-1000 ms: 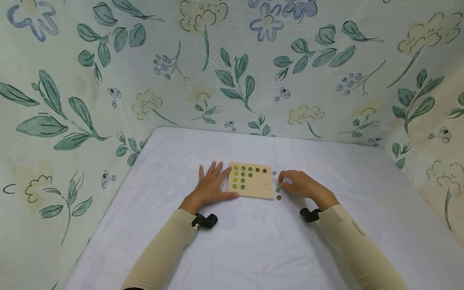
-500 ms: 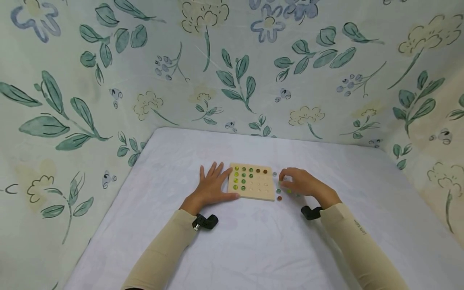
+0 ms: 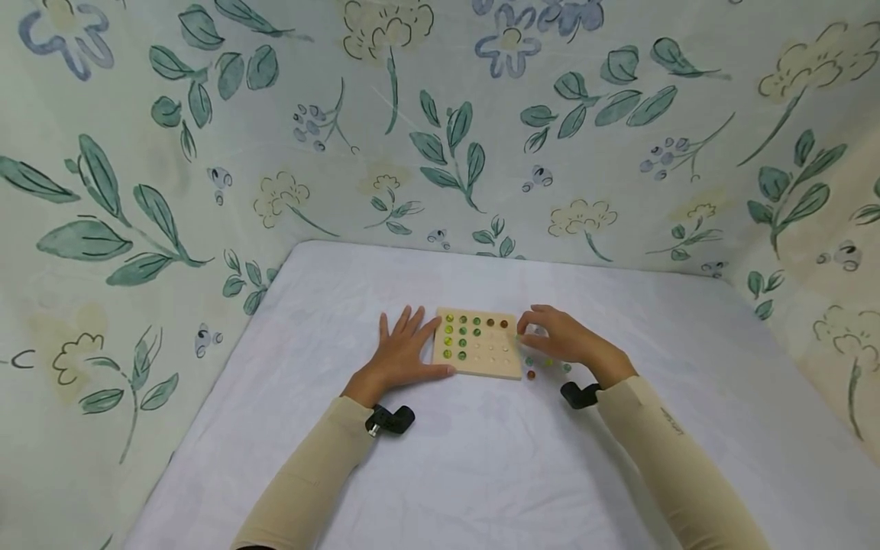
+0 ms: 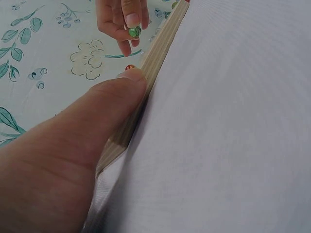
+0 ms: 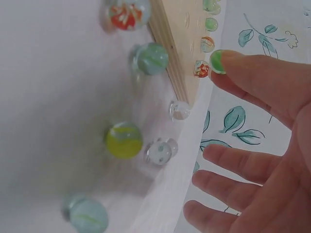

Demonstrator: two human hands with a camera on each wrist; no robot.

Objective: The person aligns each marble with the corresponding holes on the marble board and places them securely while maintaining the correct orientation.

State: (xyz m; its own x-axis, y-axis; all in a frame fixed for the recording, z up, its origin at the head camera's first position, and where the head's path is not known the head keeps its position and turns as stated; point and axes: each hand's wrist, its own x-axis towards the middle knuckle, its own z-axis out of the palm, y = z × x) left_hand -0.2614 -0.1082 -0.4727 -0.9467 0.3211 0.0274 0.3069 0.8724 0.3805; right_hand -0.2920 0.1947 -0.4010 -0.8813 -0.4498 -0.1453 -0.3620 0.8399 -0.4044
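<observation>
A pale wooden board (image 3: pixel 491 368) with rows of round hollows lies flat on the table. Yellow-green marbles fill its leftmost column, green marbles sit beside them, and two amber-brown ones end the far row. My left hand (image 3: pixel 393 360) lies at the board's left side, fingers spread, the thumb touching its near edge. Over the board's right edge, my right hand (image 3: pixel 564 338) pinches a green marble (image 5: pixel 217 62) between thumb and index finger, its other fingers loosely extended. In the left wrist view, this marble (image 4: pixel 135 32) shows at the fingertips.
Loose marbles lie right of the board: a red-and-white one (image 5: pixel 126 15), a green one (image 5: pixel 152 58), a yellow one (image 5: pixel 124 141), a pale green one (image 5: pixel 88 216) and clear ones (image 5: pixel 159 151). A white cloth (image 3: pixel 440 473) covers the table; floral fabric (image 3: pixel 440 122) hangs behind.
My right hand has moved left and slightly away from me, from the loose marbles to the board's right edge, carrying the green marble. My left hand has stayed in place.
</observation>
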